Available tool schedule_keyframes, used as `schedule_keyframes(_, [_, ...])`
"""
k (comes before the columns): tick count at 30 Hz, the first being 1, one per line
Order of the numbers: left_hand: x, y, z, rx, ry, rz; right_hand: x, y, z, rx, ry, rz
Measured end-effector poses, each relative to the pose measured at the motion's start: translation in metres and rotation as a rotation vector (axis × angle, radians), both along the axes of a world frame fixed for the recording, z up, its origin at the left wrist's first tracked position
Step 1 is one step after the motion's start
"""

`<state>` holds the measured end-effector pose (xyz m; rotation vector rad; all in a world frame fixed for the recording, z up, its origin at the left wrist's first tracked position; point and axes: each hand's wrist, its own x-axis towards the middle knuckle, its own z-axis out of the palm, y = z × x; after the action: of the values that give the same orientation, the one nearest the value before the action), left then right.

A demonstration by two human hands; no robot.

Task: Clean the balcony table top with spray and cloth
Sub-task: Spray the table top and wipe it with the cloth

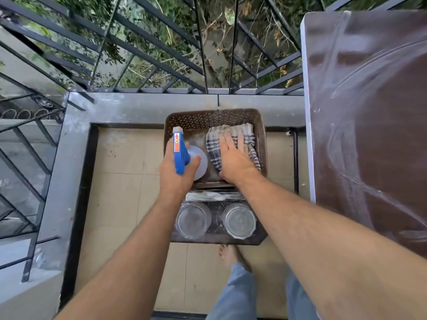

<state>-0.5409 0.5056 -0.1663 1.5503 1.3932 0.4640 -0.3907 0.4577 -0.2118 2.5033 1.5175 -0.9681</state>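
Note:
A brown perforated basket [215, 117] stands on the balcony floor below me. My left hand [175, 174] grips the neck of a spray bottle [179, 153] with a blue trigger head, held over the basket's left side. My right hand [235, 158] lies flat with fingers spread on a grey-and-white checked cloth [231, 131] in the basket's right side. The brown balcony table top [369, 112], streaked with pale dust marks, fills the right of the view.
Two clear glass jars [193, 220] [240, 220] sit in the basket's near part, behind a clear divider. A grey parapet [138, 107] with dark metal railing [161, 49] runs ahead and left. My bare foot [231, 255] stands on the beige tiles.

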Motion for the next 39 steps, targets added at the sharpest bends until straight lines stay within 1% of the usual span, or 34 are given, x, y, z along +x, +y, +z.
schedule_keyframes(3, [0.005,0.000,0.001,-0.032,-0.077,0.063,0.008,-0.003,0.007,0.147,0.111,-0.146])
schedule_keyframes(8, [0.011,-0.009,0.019,-0.007,-0.155,0.097,0.025,-0.012,0.045,0.272,0.437,-0.521])
schedule_keyframes(10, [0.014,-0.014,0.031,0.016,-0.181,0.104,0.029,-0.017,0.059,0.347,0.614,-0.652])
schedule_keyframes(13, [0.026,-0.027,0.062,0.035,-0.258,0.135,0.038,-0.035,0.087,0.432,0.983,-0.969])
schedule_keyframes(15, [0.036,-0.037,0.083,0.033,-0.305,0.168,0.044,-0.051,0.112,0.466,1.197,-1.125])
schedule_keyframes(16, [0.042,-0.043,0.095,0.032,-0.314,0.184,0.049,-0.062,0.126,0.477,1.280,-1.168])
schedule_keyframes(18, [0.053,-0.057,0.119,0.044,-0.305,0.172,0.063,-0.083,0.148,0.471,1.417,-1.175])
schedule_keyframes(21, [0.072,-0.083,0.152,0.083,-0.278,0.077,0.086,-0.119,0.173,0.508,1.586,-1.189])
schedule_keyframes(24, [0.099,-0.113,0.179,0.108,-0.270,-0.042,0.112,-0.157,0.199,0.558,1.626,-1.196])
schedule_keyframes(27, [0.128,-0.140,0.196,0.071,-0.284,-0.108,0.136,-0.194,0.207,0.560,1.569,-1.188])
schedule_keyframes(31, [0.179,-0.183,0.212,0.044,-0.280,-0.194,0.187,-0.244,0.208,0.582,1.545,-1.204])
schedule_keyframes(36, [0.249,-0.224,0.212,0.057,-0.282,-0.275,0.258,-0.292,0.194,0.603,1.487,-1.300])
schedule_keyframes(39, [0.280,-0.242,0.207,0.069,-0.298,-0.274,0.286,-0.314,0.159,0.636,1.507,-1.380])
